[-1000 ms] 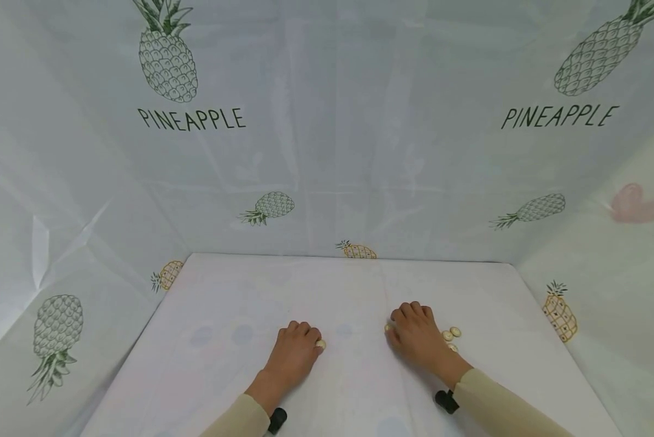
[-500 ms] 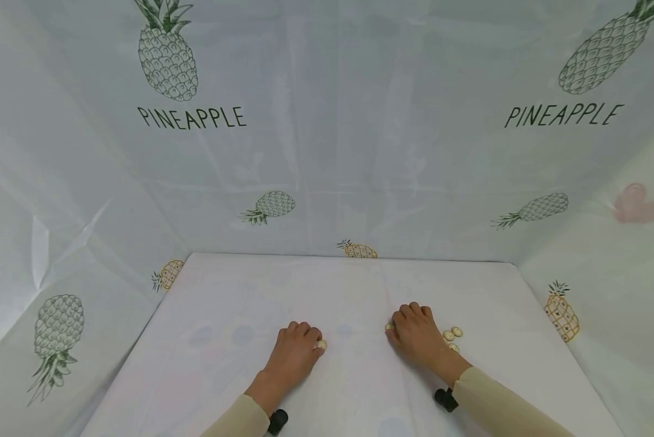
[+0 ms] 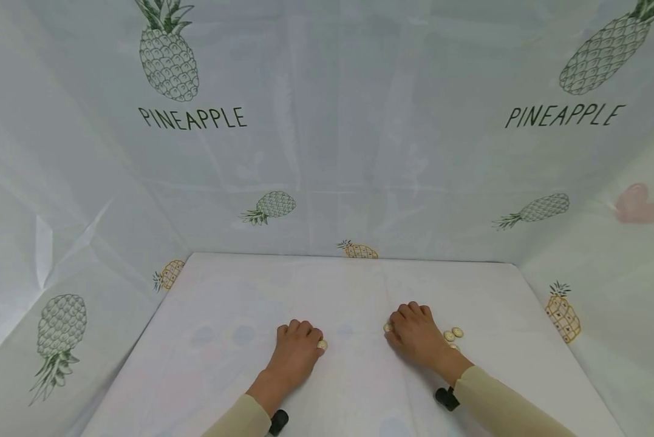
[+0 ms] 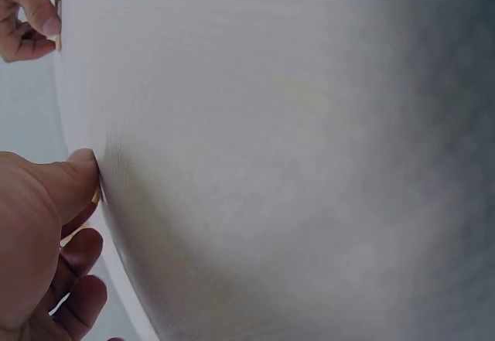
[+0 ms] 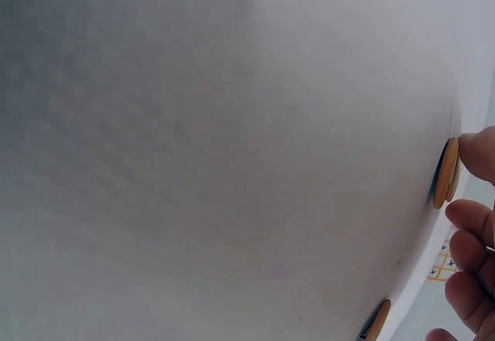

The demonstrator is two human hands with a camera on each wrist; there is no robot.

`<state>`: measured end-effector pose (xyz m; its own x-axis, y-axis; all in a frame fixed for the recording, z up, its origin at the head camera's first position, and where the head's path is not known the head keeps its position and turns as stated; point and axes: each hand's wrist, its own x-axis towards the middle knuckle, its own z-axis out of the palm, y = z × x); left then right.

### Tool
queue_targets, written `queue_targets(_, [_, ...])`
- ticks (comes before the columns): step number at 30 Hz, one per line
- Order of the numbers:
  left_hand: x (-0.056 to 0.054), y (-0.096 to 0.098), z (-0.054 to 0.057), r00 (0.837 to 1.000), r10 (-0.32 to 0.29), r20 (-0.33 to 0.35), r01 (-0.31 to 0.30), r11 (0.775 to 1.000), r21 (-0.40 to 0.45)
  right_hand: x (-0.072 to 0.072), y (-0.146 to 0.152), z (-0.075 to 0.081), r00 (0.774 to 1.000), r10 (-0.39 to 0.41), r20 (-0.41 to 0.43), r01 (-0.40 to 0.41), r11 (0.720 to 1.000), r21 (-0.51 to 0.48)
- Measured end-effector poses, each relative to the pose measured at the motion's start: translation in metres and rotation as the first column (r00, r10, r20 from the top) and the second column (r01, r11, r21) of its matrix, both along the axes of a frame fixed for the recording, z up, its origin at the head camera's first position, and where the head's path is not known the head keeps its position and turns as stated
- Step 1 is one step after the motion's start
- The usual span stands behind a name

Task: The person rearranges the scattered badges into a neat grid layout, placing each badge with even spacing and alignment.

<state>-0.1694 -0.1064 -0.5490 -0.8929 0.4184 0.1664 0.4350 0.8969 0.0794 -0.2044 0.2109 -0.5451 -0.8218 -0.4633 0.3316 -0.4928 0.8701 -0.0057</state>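
Note:
In the head view my left hand rests low over the white table, pinching a small pale wooden disc at its thumb side. The left wrist view shows only a sliver of that disc, between thumb and index finger. To the right, my right hand holds a similar disc between thumb and forefinger, with the other fingers curled. Seen edge-on in the right wrist view, this disc touches the table, the thumb against it. Any markings on the discs are too small to read.
Several loose wooden discs lie beside my right wrist, one partly hidden by it. One disc also shows low in the right wrist view. The white-covered table meets a hanging pineapple-print sheet at its back and sides.

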Motion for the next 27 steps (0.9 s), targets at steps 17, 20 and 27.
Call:
queue_targets(17, [0.002, 0.001, 0.002, 1.000, -0.004, -0.029, 0.004, 1.000, 0.015, -0.005, 0.003, -0.004, 0.999, -0.022, 0.049, 0.023, 1.000, -0.015])
queue_targets(20, [0.003, 0.001, 0.005, 1.000, -0.004, -0.027, 0.005, 1.000, 0.017, -0.006, 0.003, -0.004, 0.999, -0.007, 0.043, 0.009, 1.000, -0.025])
queue_targets(27, [0.004, 0.002, 0.006, 1.000, -0.003, -0.009, 0.003, 1.000, 0.022, -0.011, 0.001, -0.002, 0.999, 0.013, 0.042, -0.012, 0.999, -0.032])
